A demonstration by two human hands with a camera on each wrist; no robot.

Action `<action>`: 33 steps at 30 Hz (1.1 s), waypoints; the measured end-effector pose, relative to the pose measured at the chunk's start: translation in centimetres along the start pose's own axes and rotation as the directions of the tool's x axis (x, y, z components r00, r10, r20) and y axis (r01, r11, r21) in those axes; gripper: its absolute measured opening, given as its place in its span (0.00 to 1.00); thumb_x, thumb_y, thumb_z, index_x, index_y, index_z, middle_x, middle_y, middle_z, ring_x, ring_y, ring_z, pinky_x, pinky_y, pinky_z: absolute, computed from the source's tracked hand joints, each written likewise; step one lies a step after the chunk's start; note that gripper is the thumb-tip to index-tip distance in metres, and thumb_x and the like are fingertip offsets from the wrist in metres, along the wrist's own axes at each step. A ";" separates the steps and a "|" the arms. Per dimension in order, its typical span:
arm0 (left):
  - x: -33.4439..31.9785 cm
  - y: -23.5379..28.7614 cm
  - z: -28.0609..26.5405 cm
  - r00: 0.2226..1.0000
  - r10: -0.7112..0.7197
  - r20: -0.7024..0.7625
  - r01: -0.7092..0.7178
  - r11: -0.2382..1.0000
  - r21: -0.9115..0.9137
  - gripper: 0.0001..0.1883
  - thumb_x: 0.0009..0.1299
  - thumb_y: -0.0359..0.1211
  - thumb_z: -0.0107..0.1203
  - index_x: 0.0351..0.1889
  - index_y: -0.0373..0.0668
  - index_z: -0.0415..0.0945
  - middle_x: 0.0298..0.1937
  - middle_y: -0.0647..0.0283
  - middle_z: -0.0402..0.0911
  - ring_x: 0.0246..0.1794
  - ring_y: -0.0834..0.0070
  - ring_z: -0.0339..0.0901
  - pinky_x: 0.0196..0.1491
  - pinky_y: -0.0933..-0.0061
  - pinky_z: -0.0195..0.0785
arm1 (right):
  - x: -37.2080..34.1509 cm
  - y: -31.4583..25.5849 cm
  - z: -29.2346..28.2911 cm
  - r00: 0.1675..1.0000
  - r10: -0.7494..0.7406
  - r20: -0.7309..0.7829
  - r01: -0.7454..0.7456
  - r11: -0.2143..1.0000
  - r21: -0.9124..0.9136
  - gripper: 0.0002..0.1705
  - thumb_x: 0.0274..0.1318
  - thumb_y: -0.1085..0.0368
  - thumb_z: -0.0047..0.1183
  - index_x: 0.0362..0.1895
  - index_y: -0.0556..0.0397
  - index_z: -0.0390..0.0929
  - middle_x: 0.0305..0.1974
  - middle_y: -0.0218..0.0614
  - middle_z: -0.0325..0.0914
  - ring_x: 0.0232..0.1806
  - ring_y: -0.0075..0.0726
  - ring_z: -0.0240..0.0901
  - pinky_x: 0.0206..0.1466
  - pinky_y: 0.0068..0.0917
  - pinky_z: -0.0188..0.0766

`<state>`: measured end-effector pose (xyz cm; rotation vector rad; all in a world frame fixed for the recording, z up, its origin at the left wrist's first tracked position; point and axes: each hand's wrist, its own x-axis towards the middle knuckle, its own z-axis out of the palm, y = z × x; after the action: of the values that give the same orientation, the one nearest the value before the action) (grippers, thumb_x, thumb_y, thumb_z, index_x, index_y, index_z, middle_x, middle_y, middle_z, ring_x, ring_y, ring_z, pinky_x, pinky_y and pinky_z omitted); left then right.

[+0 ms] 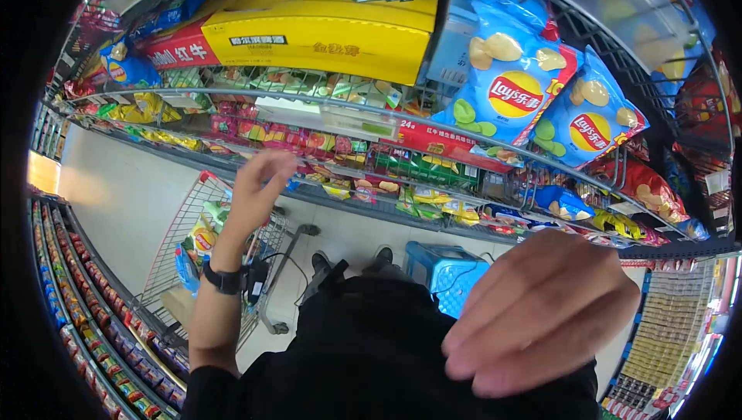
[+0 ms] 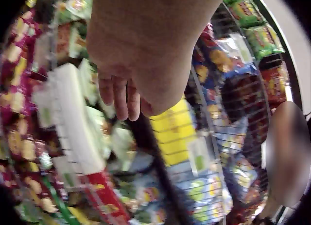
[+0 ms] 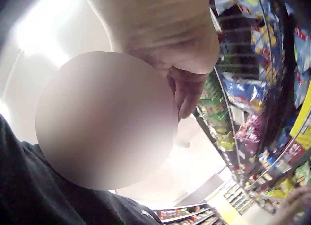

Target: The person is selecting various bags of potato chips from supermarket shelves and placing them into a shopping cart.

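My left hand (image 1: pixel 259 192) is held out in front of the snack shelf, fingers loosely bent and nothing in them. In the left wrist view the same hand (image 2: pixel 138 74) overlaps the wire racks. Raised close to the head camera, my right hand (image 1: pixel 553 304) has its fingers extended together, and no object shows in it. Beyond the right hand, two blue Lay's chip bags stand on the upper rack: a front bag (image 1: pixel 506 84) and a second bag (image 1: pixel 591 126) to its right. A yellow box (image 1: pixel 325 34) lies left of them.
Below the left arm stands a wire shopping cart (image 1: pixel 174 246) with a chip bag (image 1: pixel 202 238) inside. A blue stool (image 1: pixel 444 265) is on the floor near the feet. Another packed shelf (image 1: pixel 93 304) curves along the left side. Metal shelf rails (image 1: pixel 309 99) run across the front.
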<state>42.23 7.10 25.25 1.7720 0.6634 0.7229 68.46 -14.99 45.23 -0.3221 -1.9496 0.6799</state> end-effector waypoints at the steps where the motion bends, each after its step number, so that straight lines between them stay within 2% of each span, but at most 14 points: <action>1: -2.3 -3.7 -1.7 0.993 -0.105 -0.048 0.106 0.994 0.024 0.08 0.71 0.24 0.52 0.47 0.34 0.74 0.44 0.63 0.80 0.46 0.79 0.77 0.51 0.76 0.70 | 1.5 1.5 2.1 1.000 0.012 0.000 -0.012 1.000 0.006 0.07 0.51 0.72 0.60 0.29 0.65 0.81 0.30 0.50 0.82 0.29 0.45 0.82 0.35 0.34 0.82; 2: -5.3 -7.4 -3.6 0.971 -0.209 -0.113 0.215 0.975 0.046 0.07 0.71 0.24 0.51 0.46 0.34 0.74 0.42 0.64 0.80 0.44 0.80 0.76 0.49 0.76 0.69 | 3.0 2.9 4.8 0.962 -0.132 -0.240 0.153 0.986 0.070 0.07 0.52 0.73 0.61 0.33 0.67 0.81 0.32 0.52 0.82 0.31 0.44 0.82 0.33 0.34 0.84; 3: -8.7 -10.3 -5.4 0.954 -0.272 -0.129 0.286 0.952 0.107 0.07 0.70 0.23 0.49 0.44 0.35 0.74 0.41 0.64 0.79 0.42 0.81 0.75 0.48 0.77 0.69 | 4.1 3.9 6.6 0.847 -0.240 -0.475 0.319 0.943 0.092 0.09 0.52 0.75 0.62 0.37 0.68 0.81 0.35 0.53 0.82 0.32 0.44 0.81 0.32 0.34 0.85; 4: -12.4 -13.0 -7.1 0.931 -0.334 -0.148 0.356 0.920 0.165 0.07 0.68 0.22 0.48 0.42 0.36 0.75 0.39 0.65 0.78 0.40 0.82 0.73 0.46 0.77 0.69 | 5.1 4.8 7.3 0.851 -0.230 -0.472 0.316 0.942 0.110 0.09 0.52 0.75 0.62 0.37 0.68 0.81 0.35 0.53 0.82 0.32 0.44 0.81 0.32 0.34 0.85; 8: -28.6 -23.1 -11.5 0.879 -0.418 -0.229 0.429 0.903 -0.003 0.09 0.64 0.19 0.46 0.38 0.36 0.74 0.37 0.65 0.77 0.37 0.80 0.74 0.44 0.77 0.69 | 11.0 10.0 11.2 0.848 -0.156 -0.507 0.295 0.934 0.204 0.08 0.52 0.74 0.63 0.37 0.65 0.82 0.33 0.51 0.82 0.30 0.41 0.81 0.29 0.31 0.84; 12: -37.7 -24.0 -12.0 0.721 -0.596 -0.354 0.605 0.790 -0.097 0.08 0.65 0.20 0.47 0.40 0.36 0.75 0.37 0.63 0.79 0.36 0.78 0.76 0.44 0.76 0.72 | 14.9 12.3 16.1 0.850 -0.072 -0.521 0.263 0.916 0.303 0.08 0.51 0.73 0.64 0.36 0.63 0.83 0.31 0.48 0.82 0.28 0.38 0.81 0.26 0.28 0.82; 15: -40.6 -25.5 -12.9 0.656 -0.647 -0.389 0.607 0.758 -0.237 0.08 0.68 0.24 0.49 0.44 0.34 0.75 0.37 0.62 0.80 0.37 0.77 0.78 0.43 0.75 0.74 | 17.6 14.1 19.5 0.845 -0.005 -0.535 0.230 0.906 0.355 0.08 0.50 0.72 0.65 0.36 0.61 0.84 0.29 0.46 0.83 0.26 0.36 0.81 0.24 0.26 0.81; 24: -40.7 -31.1 -19.0 0.581 -0.653 -0.486 0.595 0.748 -0.294 0.08 0.69 0.26 0.52 0.44 0.36 0.76 0.37 0.63 0.81 0.35 0.78 0.77 0.39 0.77 0.71 | 25.5 17.4 31.3 0.796 0.099 -0.598 0.196 0.892 0.408 0.07 0.49 0.70 0.67 0.34 0.55 0.85 0.25 0.40 0.84 0.22 0.29 0.80 0.18 0.20 0.77; 25: -40.8 -32.4 -19.8 0.597 -0.643 -0.479 0.585 0.758 -0.289 0.08 0.69 0.25 0.52 0.44 0.36 0.77 0.36 0.63 0.81 0.35 0.78 0.77 0.39 0.77 0.71 | 24.8 18.5 29.2 0.983 0.122 -0.139 -0.047 0.891 0.452 0.08 0.53 0.70 0.60 0.38 0.58 0.83 0.32 0.42 0.82 0.30 0.36 0.81 0.27 0.27 0.77; 26: -40.9 -33.8 -20.7 0.614 -0.632 -0.472 0.575 0.768 -0.282 0.07 0.68 0.25 0.52 0.43 0.36 0.77 0.36 0.63 0.81 0.35 0.78 0.77 0.39 0.77 0.71 | 23.4 20.0 26.9 0.926 0.139 0.351 -0.273 0.890 0.367 0.10 0.56 0.71 0.53 0.42 0.62 0.80 0.40 0.44 0.80 0.39 0.44 0.81 0.37 0.35 0.77; 28: -40.5 -34.7 -22.4 0.559 -0.671 -0.487 0.590 0.735 -0.335 0.06 0.67 0.25 0.53 0.41 0.35 0.77 0.36 0.62 0.81 0.36 0.76 0.78 0.40 0.75 0.73 | 22.6 22.5 28.4 0.912 0.158 0.378 -0.248 0.948 0.202 0.10 0.56 0.73 0.54 0.43 0.60 0.80 0.40 0.42 0.80 0.40 0.44 0.80 0.40 0.35 0.77; 30: -40.1 -36.2 -23.9 0.530 -0.700 -0.479 0.601 0.708 -0.371 0.06 0.66 0.24 0.53 0.39 0.35 0.77 0.36 0.62 0.81 0.36 0.76 0.78 0.40 0.75 0.74 | 20.8 24.2 29.4 0.862 0.370 0.346 -0.438 0.887 0.144 0.10 0.54 0.76 0.56 0.42 0.59 0.80 0.41 0.43 0.81 0.40 0.44 0.80 0.42 0.33 0.77; 32: -40.1 -39.2 -24.9 0.567 -0.669 -0.481 0.596 0.736 -0.320 0.09 0.62 0.25 0.55 0.40 0.35 0.77 0.36 0.61 0.80 0.37 0.75 0.78 0.41 0.73 0.73 | 18.2 25.2 30.2 0.746 0.604 0.279 -0.643 0.763 0.067 0.11 0.53 0.78 0.58 0.42 0.59 0.81 0.42 0.43 0.81 0.40 0.42 0.81 0.44 0.31 0.76; 33: -39.7 -39.5 -25.4 0.584 -0.636 -0.504 0.607 0.755 -0.249 0.11 0.61 0.26 0.56 0.41 0.35 0.77 0.36 0.59 0.81 0.38 0.73 0.79 0.42 0.71 0.73 | 17.0 26.0 30.5 0.748 0.599 0.286 -0.639 0.766 0.068 0.11 0.53 0.78 0.58 0.42 0.59 0.81 0.42 0.43 0.81 0.40 0.42 0.81 0.44 0.31 0.76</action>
<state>-6.61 4.98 -12.10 1.1088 1.5718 0.7421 31.94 4.63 32.14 -0.8465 -1.9985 1.3669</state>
